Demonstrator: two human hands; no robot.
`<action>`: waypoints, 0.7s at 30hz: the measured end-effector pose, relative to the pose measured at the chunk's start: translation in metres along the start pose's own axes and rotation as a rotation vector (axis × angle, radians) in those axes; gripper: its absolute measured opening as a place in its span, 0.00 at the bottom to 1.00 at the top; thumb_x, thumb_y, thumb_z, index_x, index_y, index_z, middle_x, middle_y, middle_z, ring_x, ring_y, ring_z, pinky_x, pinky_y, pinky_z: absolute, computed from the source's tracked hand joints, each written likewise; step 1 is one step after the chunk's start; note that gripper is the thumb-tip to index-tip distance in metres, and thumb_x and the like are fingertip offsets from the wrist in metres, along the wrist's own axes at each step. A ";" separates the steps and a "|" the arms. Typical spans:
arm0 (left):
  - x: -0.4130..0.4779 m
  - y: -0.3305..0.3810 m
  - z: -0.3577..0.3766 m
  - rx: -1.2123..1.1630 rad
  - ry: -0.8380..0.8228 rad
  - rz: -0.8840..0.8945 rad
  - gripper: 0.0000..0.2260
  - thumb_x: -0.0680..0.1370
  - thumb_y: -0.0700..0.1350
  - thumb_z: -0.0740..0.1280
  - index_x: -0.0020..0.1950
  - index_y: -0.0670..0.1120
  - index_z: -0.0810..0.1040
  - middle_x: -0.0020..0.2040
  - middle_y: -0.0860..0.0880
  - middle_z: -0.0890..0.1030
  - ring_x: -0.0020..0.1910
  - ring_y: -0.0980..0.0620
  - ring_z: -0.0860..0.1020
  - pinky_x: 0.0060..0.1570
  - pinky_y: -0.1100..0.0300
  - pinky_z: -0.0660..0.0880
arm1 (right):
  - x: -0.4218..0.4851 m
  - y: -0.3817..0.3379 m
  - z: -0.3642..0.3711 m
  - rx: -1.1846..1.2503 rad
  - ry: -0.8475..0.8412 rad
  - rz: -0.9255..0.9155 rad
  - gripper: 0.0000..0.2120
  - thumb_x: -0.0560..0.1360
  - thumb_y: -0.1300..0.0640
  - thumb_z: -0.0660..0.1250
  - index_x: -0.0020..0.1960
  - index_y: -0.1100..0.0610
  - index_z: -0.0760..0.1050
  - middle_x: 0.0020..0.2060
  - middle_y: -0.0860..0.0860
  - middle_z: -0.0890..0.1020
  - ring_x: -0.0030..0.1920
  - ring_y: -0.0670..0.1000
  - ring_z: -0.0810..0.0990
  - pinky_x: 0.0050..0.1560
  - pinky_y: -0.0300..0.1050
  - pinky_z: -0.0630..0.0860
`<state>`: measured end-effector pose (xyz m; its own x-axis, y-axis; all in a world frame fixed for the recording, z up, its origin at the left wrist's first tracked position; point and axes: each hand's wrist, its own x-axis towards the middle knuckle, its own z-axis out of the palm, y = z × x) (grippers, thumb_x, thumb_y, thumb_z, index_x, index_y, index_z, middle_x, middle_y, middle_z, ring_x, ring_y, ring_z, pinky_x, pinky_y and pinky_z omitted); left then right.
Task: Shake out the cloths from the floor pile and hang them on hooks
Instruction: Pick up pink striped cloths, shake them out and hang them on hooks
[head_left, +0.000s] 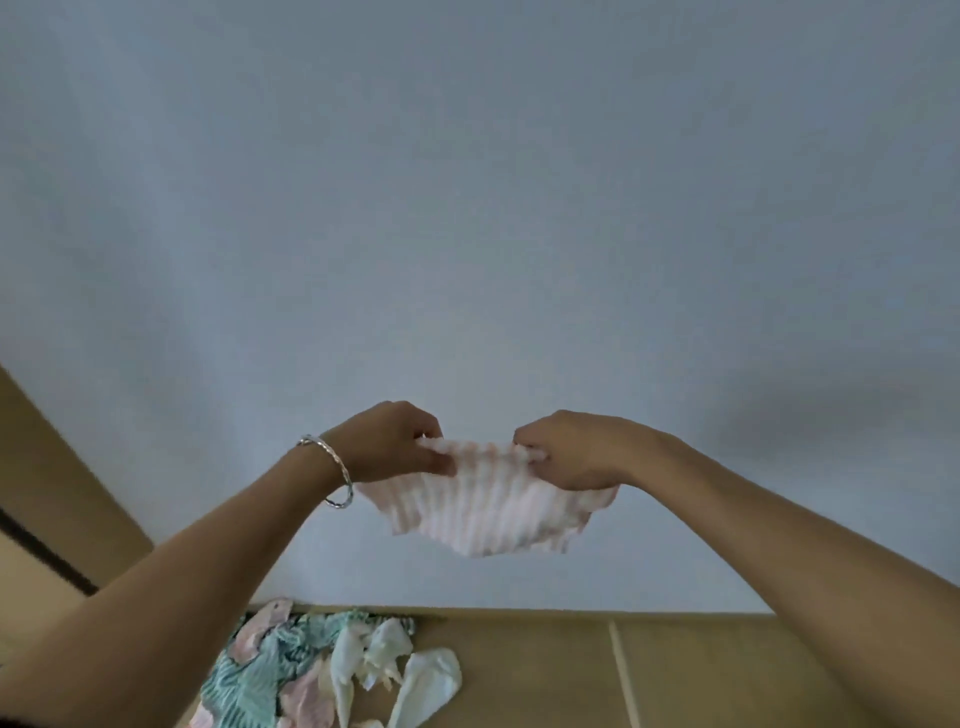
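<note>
Cloth held up before pale wall, top edge bunched and pinched by left hand and right hand, both clamped on it and set slightly apart to spread it, judged ready for shaking. Soft ribbed weave, pale pink and white, sagging fan-like below the grips. Pile of teal-patterned and white cloths crumpled on tan floor at wall's foot.
</note>
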<state>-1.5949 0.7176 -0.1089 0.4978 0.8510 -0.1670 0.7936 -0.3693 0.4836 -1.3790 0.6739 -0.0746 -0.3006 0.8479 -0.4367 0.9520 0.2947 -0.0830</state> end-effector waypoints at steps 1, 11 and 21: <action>0.007 0.019 0.004 -0.010 -0.027 0.035 0.14 0.69 0.61 0.71 0.38 0.51 0.76 0.32 0.55 0.73 0.31 0.58 0.70 0.32 0.63 0.63 | -0.017 0.017 0.003 0.038 0.028 0.056 0.05 0.79 0.55 0.56 0.45 0.49 0.65 0.44 0.45 0.71 0.48 0.52 0.72 0.44 0.46 0.68; 0.058 0.231 0.068 -0.099 -0.269 0.407 0.07 0.79 0.50 0.62 0.56 0.57 0.73 0.46 0.54 0.79 0.37 0.58 0.77 0.38 0.65 0.73 | -0.195 0.164 0.062 0.273 0.437 0.510 0.07 0.75 0.49 0.65 0.48 0.48 0.67 0.48 0.45 0.73 0.47 0.49 0.73 0.39 0.40 0.66; 0.054 0.504 0.181 -0.542 -0.867 0.320 0.15 0.79 0.37 0.54 0.57 0.40 0.78 0.50 0.46 0.83 0.51 0.51 0.81 0.53 0.58 0.76 | -0.384 0.260 0.119 0.771 0.612 0.669 0.25 0.70 0.27 0.58 0.48 0.46 0.76 0.46 0.43 0.80 0.47 0.45 0.79 0.52 0.45 0.76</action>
<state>-1.1050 0.5099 -0.0296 0.9031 0.1102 -0.4150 0.4272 -0.1317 0.8945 -1.0089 0.3729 -0.0349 0.4908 0.8636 -0.1158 0.6514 -0.4519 -0.6095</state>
